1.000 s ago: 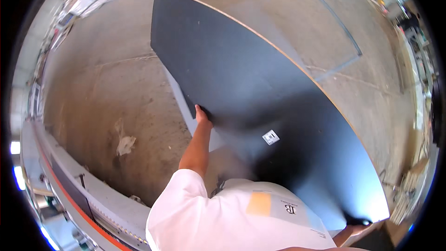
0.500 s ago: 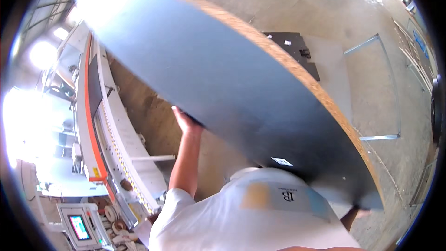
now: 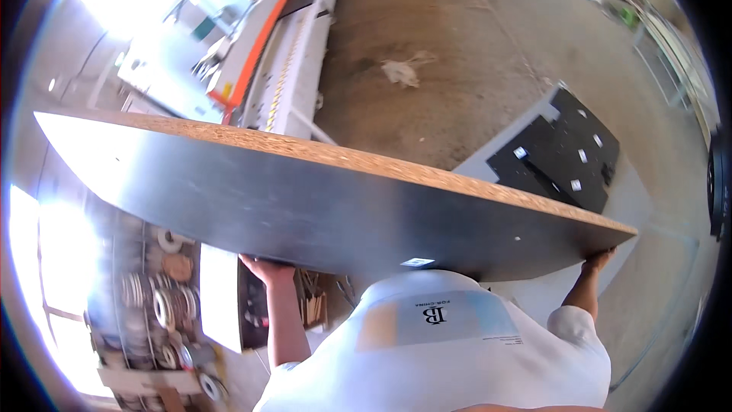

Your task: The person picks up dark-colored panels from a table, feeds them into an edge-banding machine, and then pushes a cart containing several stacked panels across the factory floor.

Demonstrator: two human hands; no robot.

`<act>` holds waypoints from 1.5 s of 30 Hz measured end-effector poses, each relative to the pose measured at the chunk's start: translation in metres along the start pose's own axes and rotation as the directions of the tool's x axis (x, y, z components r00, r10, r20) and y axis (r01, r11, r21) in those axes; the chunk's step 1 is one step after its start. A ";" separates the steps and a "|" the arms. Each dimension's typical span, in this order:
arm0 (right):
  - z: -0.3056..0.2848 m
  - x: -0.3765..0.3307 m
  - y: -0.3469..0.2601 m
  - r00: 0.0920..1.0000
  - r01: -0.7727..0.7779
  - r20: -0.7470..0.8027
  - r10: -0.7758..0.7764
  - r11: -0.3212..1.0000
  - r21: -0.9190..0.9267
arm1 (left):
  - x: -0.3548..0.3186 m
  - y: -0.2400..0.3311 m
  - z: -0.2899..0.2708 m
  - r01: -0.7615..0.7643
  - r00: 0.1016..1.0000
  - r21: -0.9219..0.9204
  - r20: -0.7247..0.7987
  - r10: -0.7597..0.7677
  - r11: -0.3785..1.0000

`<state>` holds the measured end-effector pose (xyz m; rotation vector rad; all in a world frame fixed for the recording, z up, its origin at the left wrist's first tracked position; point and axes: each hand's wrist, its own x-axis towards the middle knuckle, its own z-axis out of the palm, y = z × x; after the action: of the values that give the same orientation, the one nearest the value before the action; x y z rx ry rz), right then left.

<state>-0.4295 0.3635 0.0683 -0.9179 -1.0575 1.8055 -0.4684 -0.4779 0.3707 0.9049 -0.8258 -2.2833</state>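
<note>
A long dark grey chipboard panel (image 3: pixel 305 206) spans the view in front of my chest, its raw wood-chip edge facing up and away. A small white label sticks to its face near my shirt. My left hand (image 3: pixel 267 268) is closed on the panel's lower edge, left of my body, with the fingers partly hidden behind it. At the panel's right end, my right hand (image 3: pixel 599 260) grips the lower corner, fingers also partly out of sight.
Beyond the panel at left stands a long machine (image 3: pixel 293 53) with an orange stripe. Shelves of edge-band rolls (image 3: pixel 164 305) are at the lower left. Dark boards with white labels (image 3: pixel 564 149) lie on the floor at right. A crumpled scrap (image 3: pixel 400 72) lies on the floor ahead.
The panel has swung from a steep diagonal to nearly crosswise, its far left end coming down and closer. My view has turned left, bringing the shelves of rolls into sight. Both hands keep their hold.
</note>
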 end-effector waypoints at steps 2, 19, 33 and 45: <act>0.097 0.010 0.017 0.980 -0.027 0.198 0.032 0.999 -0.028 | 0.000 0.016 -0.071 -0.105 0.993 -0.079 -0.056 0.101 0.991; 0.751 -0.402 0.204 0.621 0.207 0.780 0.078 0.943 -0.259 | 0.003 0.040 -0.387 -0.283 0.747 -0.025 -0.633 0.204 0.959; 0.951 -0.745 0.334 0.260 0.831 0.807 0.530 0.303 -0.467 | 0.064 0.029 -0.384 -0.374 0.099 -0.216 -0.976 -0.193 0.902; 0.982 -0.832 0.431 -0.034 0.982 0.856 0.515 0.176 -0.067 | 0.096 -0.019 -0.319 -0.322 0.184 -0.212 -0.970 -0.159 0.923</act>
<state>-1.0912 -0.8150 0.1946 0.7217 -3.2342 0.5497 -0.2988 -0.6372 0.1318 1.7414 0.2075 -1.1126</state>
